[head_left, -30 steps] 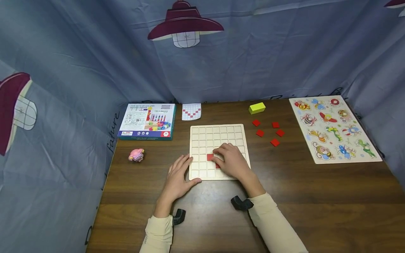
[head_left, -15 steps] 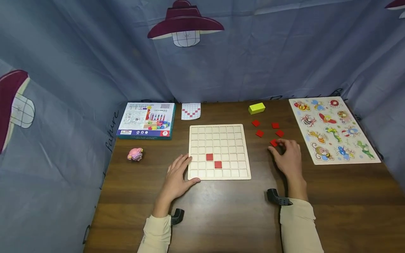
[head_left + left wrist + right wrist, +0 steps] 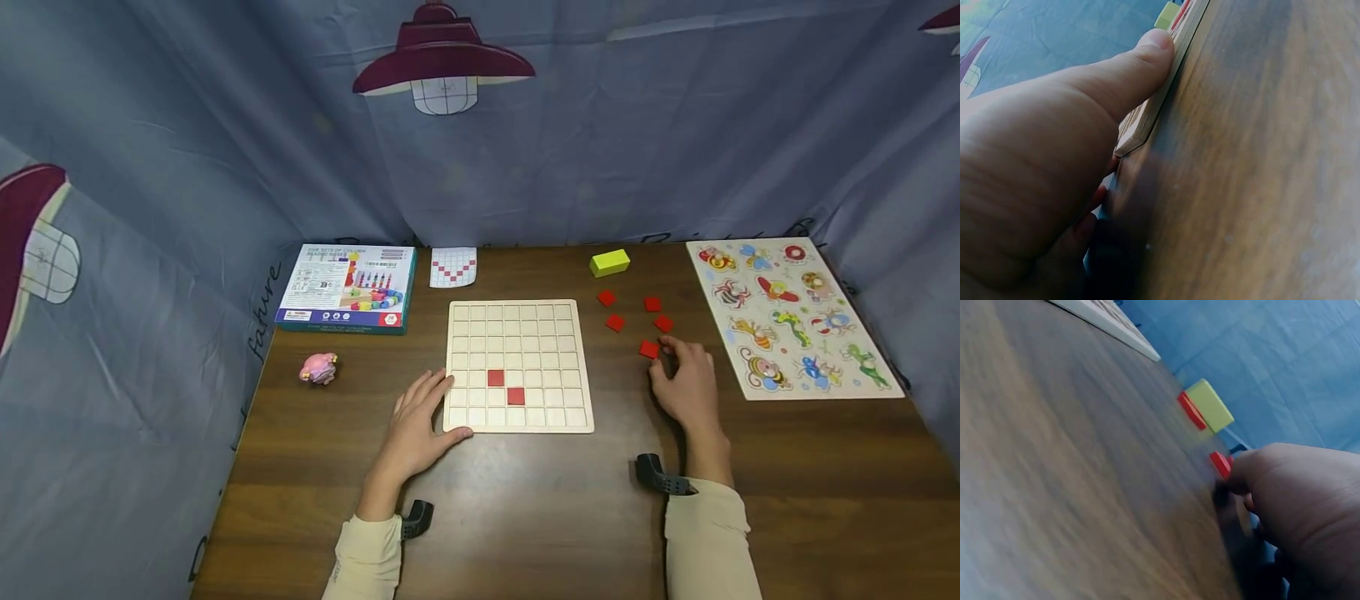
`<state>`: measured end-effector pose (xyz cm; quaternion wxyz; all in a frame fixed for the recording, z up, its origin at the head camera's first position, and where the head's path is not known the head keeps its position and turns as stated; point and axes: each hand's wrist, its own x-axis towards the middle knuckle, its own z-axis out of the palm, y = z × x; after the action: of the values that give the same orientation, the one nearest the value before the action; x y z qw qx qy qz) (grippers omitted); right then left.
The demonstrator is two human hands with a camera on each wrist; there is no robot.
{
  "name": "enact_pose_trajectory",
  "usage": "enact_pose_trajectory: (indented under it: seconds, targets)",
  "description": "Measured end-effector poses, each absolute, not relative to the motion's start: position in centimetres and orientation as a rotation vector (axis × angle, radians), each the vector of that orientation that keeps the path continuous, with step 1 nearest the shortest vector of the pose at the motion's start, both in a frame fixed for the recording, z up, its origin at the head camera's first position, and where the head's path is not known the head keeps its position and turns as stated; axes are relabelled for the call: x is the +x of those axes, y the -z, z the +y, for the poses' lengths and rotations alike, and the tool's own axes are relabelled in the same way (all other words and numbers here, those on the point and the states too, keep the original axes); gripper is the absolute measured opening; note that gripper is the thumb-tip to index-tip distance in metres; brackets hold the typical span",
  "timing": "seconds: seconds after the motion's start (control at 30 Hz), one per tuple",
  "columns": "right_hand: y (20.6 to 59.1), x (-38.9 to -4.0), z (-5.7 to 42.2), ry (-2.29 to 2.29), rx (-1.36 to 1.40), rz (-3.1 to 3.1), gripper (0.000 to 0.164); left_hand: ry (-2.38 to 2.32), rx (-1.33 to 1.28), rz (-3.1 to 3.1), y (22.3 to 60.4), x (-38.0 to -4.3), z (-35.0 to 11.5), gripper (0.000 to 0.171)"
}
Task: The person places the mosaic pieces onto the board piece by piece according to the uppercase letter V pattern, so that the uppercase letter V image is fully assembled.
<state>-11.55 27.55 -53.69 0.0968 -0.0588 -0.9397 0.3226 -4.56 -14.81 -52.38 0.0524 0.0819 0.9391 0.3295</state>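
Observation:
A square wooden grid board (image 3: 525, 343) lies on the table with two red tiles set in its cells, one (image 3: 496, 378) up and left of the other (image 3: 516, 396). My left hand (image 3: 414, 440) rests against the board's lower left corner, fingers spread along the left edge and thumb on the near edge, as the left wrist view also shows. Right of the board, my right hand (image 3: 686, 392) pinches the near corner of a loose red tile (image 3: 648, 350) between thumb and finger, low over the table. Several more red tiles (image 3: 615, 322) lie just beyond it.
A yellow block (image 3: 610, 263) stands behind the loose tiles. A cartoon insect puzzle board (image 3: 795, 321) lies at right. At left are a boxed toy (image 3: 345, 287) and a pink figurine (image 3: 318, 368). A pattern card (image 3: 453, 267) with red squares lies behind the grid board.
My right hand left the grid board, where two red tiles stay in their cells, and went right to the loose red tile, which has turned slightly and shifted nearer. The left hand has stayed put.

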Motion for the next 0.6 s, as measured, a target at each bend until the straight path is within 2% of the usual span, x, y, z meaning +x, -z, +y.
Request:
enact_pose_trajectory:
  seconds: [0.27, 0.43, 0.6]
  targets:
    - [53.49, -11.29, 27.93, -0.942, -0.093, -2.792, 0.033, -0.992, 0.266, 2.868, 52.45, -4.55, -14.75, 0.091]
    - [53.38, -11.29, 28.00, -0.913, -0.077, -2.821, 0.035, -0.988, 0.274, 2.873, 52.51, -4.69, -14.78, 0.090]
    - [53.65, -11.28, 27.71, -0.807, 0.004, -2.804, 0.031, -0.972, 0.255, 2.850, 52.65, -4.74, -14.86, 0.091]
